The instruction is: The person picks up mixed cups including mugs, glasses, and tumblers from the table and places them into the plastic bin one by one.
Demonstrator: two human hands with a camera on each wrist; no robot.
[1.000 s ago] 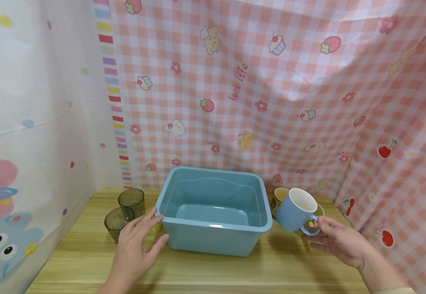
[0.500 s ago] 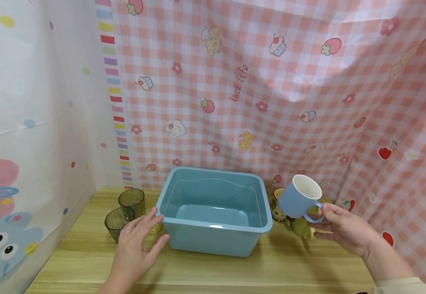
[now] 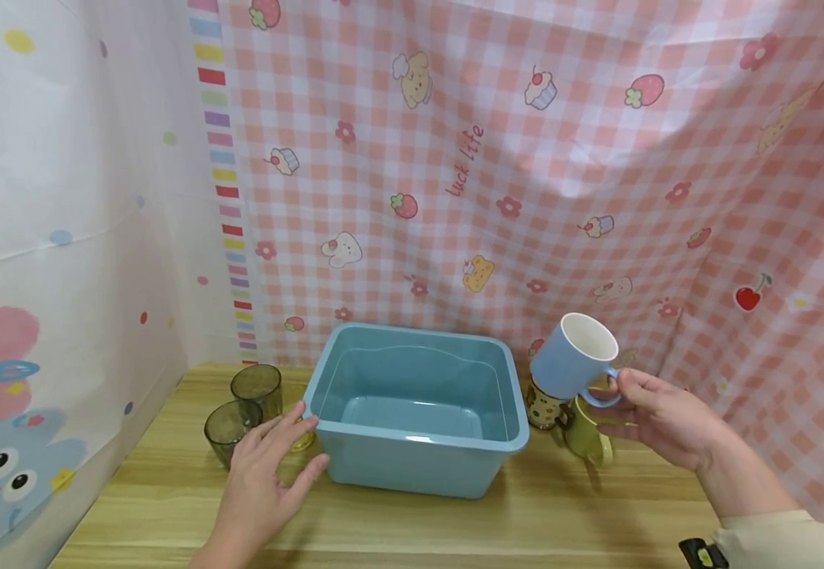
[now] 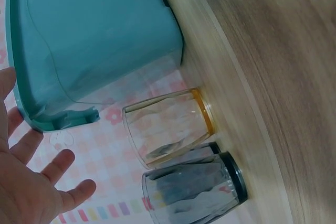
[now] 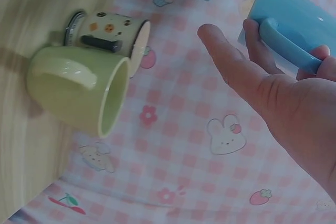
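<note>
A light-blue glossy mug with a white inside (image 3: 568,362) is held in the air to the right of a blue-green rectangular plastic tub (image 3: 412,468), with the wooden bench (image 3: 412,537) below. The right hand (image 3: 667,419) has its grip pinched on the mug's handle, while at least one finger reaches out clear of it; a handle hold probably suits because it keeps the fingers off the mouth and wall. The mug tilts, its mouth leaning toward the handle side, likely since its weight hangs from one edge. Behind and below it stand a cream cup with a dark spotted pattern (image 3: 541,407) and a yellow-green mug (image 3: 582,435), both upright and apart from the held one; whether those two touch, I cannot tell. The left hand (image 3: 258,482) has a loose, unclosed grip, fingers spread at the tub's near left corner and gripping nothing, perhaps there to steady the rim. Left of the tub, two smoky dark tumblers (image 3: 257,383) and a clear tumbler with an amber base (image 4: 168,121) stand upright close together. The tub sits between both groups, presumably so that either hand can reach it easily.
</note>
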